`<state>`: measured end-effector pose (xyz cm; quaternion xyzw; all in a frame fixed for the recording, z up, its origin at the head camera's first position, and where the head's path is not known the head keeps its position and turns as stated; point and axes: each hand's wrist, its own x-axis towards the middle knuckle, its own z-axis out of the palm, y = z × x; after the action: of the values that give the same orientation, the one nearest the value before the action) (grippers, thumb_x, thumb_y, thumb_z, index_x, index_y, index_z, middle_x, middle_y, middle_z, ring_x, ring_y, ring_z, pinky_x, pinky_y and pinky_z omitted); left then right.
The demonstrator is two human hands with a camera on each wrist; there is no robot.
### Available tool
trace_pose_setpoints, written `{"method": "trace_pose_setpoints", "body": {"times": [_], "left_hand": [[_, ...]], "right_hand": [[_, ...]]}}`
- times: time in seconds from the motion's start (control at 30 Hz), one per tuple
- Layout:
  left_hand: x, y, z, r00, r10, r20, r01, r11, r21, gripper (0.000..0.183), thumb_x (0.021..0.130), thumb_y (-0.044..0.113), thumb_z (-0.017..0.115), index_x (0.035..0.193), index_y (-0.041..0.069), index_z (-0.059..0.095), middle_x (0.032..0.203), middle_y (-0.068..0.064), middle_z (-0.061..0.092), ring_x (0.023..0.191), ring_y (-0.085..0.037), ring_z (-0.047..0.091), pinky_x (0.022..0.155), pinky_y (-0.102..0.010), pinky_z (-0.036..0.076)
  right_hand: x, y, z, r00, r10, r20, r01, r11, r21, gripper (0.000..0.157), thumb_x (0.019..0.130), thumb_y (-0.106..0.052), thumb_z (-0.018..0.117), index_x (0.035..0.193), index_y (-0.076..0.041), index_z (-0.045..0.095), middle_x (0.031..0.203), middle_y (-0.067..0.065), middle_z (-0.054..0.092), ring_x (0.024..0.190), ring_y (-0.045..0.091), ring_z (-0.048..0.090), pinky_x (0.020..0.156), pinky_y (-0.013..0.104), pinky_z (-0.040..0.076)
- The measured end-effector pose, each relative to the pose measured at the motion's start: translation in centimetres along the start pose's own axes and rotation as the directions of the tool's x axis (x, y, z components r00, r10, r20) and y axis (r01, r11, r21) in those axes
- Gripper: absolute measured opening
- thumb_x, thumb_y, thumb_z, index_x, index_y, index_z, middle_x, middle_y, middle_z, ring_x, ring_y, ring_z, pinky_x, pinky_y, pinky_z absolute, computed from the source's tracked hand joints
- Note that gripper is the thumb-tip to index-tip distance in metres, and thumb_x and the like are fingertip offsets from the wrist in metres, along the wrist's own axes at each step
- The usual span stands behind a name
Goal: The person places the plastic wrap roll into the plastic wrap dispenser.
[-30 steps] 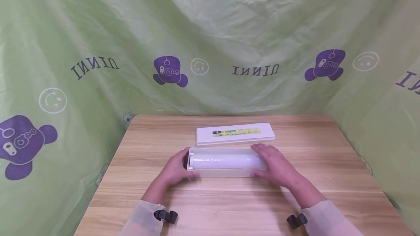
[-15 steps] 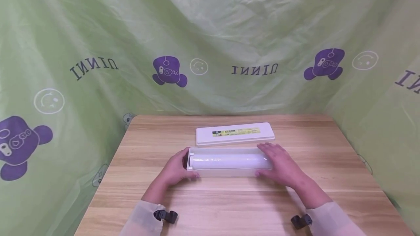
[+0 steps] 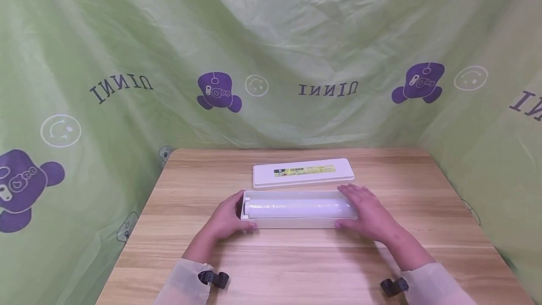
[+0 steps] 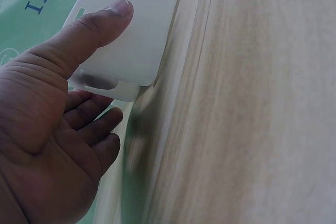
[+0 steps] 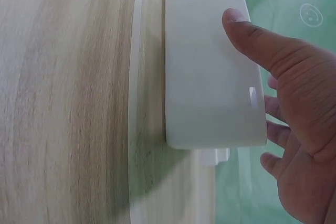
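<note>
A long white plastic cling film box (image 3: 296, 223) lies lidless on the wooden table, with a shiny roll of cling film (image 3: 298, 208) lengthwise inside. My left hand (image 3: 227, 218) grips the box's left end, thumb on the front wall and fingers round the end toward the back. At the right end, my right hand (image 3: 367, 213) holds the box with its thumb against the front wall and fingers over the back rim, covering that corner. Both wrist views show the thumbs (image 4: 107, 22) (image 5: 252, 38) flat on the smooth front wall. Just behind lies the white lid (image 3: 262, 175), bearing a yellow label.
The wooden table (image 3: 292, 267) reaches back to a green curtain (image 3: 279, 27) printed with purple figures, which also hangs along both sides. A black wrist camera (image 3: 214, 278) sits at the left cuff, another black camera (image 3: 394, 287) at the right cuff.
My right hand has slid rightward along the box toward its right end, uncovering more of the roll. The left hand, box and lid have stayed in place.
</note>
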<state>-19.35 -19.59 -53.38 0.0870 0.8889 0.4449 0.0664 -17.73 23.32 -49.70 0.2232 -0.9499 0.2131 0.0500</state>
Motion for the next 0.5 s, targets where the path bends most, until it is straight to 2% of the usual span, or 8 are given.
{"method": "trace_pose_setpoints", "body": {"times": [0.5], "left_hand": [[0.06,-0.11,-0.08,1.0,0.009,0.012,-0.009,1.0,0.006,0.12,0.056,0.041,0.103,0.156,0.009,0.045,0.144,-0.009,0.059,0.137,-0.031,0.052,0.121,-0.051,0.033]], "right_hand": [[-0.51,0.99,-0.13,1.0,0.008,-0.022,-0.008,1.0,0.024,0.104,0.071,-0.045,0.095,0.151,0.002,0.048,0.153,0.024,0.05,0.144,0.045,0.04,0.12,0.065,0.026]]}}
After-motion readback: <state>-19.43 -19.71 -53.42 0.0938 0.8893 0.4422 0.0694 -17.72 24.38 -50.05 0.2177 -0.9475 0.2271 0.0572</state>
